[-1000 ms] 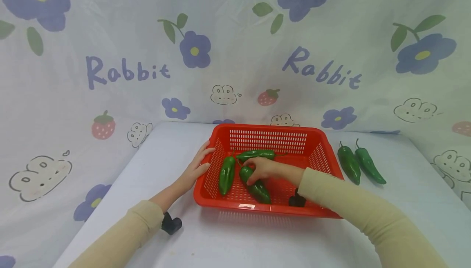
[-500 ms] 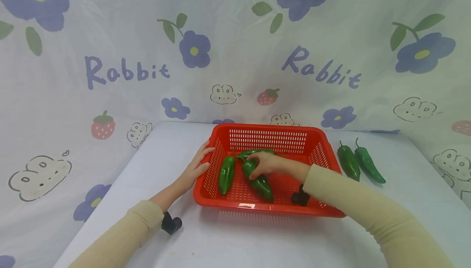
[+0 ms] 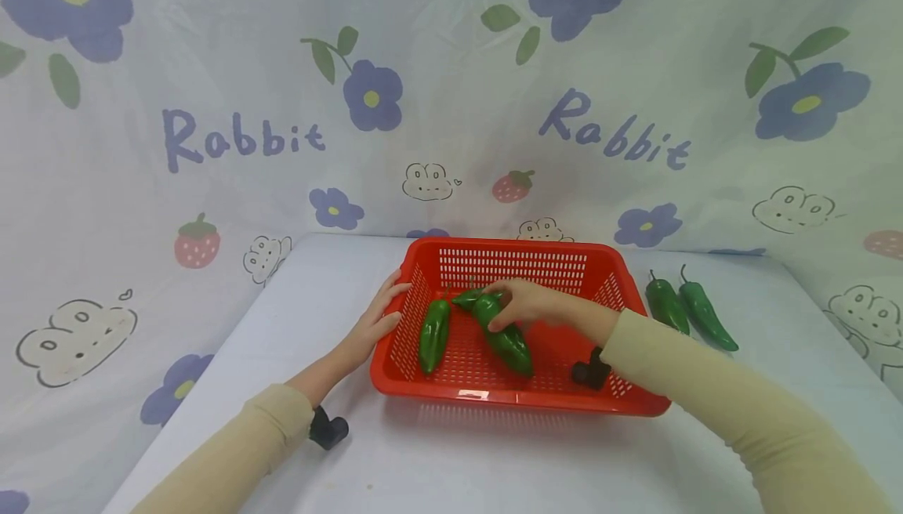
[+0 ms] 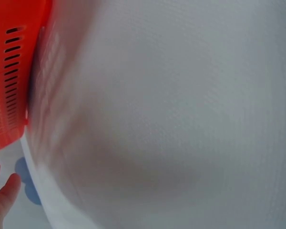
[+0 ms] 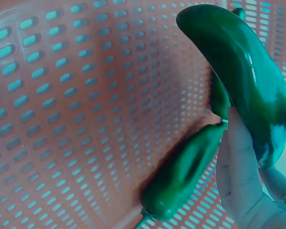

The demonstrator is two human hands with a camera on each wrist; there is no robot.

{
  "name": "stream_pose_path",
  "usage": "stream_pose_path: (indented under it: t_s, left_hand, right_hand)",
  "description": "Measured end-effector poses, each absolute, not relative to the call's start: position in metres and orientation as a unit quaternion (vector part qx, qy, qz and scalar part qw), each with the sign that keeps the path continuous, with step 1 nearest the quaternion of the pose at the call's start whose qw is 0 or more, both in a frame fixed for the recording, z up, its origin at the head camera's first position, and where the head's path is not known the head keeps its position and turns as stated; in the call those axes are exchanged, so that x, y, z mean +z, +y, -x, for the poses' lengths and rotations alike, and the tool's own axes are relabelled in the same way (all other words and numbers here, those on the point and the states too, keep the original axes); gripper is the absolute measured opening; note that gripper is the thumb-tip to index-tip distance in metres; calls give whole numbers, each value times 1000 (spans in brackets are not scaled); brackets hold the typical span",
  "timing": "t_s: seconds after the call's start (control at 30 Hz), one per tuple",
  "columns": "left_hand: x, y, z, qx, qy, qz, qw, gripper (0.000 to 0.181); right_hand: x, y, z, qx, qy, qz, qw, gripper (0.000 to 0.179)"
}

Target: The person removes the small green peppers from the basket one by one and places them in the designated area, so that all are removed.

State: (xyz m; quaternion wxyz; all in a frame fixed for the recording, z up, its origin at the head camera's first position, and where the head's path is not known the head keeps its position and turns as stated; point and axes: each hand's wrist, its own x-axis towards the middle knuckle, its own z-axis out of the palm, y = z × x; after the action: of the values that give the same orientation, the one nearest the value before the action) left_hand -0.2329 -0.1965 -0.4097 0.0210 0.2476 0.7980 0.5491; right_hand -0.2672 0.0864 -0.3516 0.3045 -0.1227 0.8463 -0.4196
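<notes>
My right hand (image 3: 524,304) grips a green pepper (image 3: 509,348) inside the red plastic basket (image 3: 522,398). In the right wrist view the fingers and thumb stand on both sides of that pepper (image 5: 243,71) near one end. Another green pepper (image 3: 434,335) lies along the basket's left side. A third pepper (image 3: 466,299) is at the back, mostly hidden behind the right hand and the held pepper. My left hand (image 3: 370,324) rests against the basket's left side with fingers extended; the left wrist view catches only some fingertips (image 4: 7,191).
Two more green peppers, one (image 3: 666,304) beside the other (image 3: 707,316), lie on the white table (image 3: 451,463) right of the basket. A patterned cloth (image 3: 451,106) hangs behind the table. Dark devices sit at both wrists.
My right hand has moved right and a little away from me, carrying the pepper with it and covering more of the back pepper. The left hand and basket stay in place.
</notes>
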Motion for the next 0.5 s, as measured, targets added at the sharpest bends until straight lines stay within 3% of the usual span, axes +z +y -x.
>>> stream_pose_path:
  t_s: [0.5]
  left_hand:
    - [-412, -198, 234, 555, 795, -244, 23, 48]
  right_hand:
    - [-314, 113, 263, -463, 830, 141, 279, 63]
